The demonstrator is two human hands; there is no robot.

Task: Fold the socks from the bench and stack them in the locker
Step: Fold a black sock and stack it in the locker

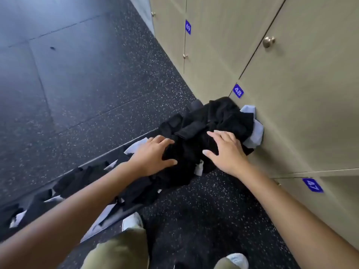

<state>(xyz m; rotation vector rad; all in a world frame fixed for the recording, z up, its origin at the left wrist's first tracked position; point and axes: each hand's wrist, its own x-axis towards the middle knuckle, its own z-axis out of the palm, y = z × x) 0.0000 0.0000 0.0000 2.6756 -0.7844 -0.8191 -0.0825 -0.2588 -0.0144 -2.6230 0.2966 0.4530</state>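
Gym locker rm, numbered locker doors (252,45), speckled rubber floor (116,84), bench (108,154)

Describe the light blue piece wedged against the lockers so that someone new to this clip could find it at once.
Find the beige lockers on the right and the blue tag 48. Just below it, the sock pile butts against the door. The light blue piece pokes out on the pile's locker side, pale where the rest is black.

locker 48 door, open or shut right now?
Shut. The door of locker 48 lies flush with its neighbours, no interior showing. Both hands rest on the sock pile.
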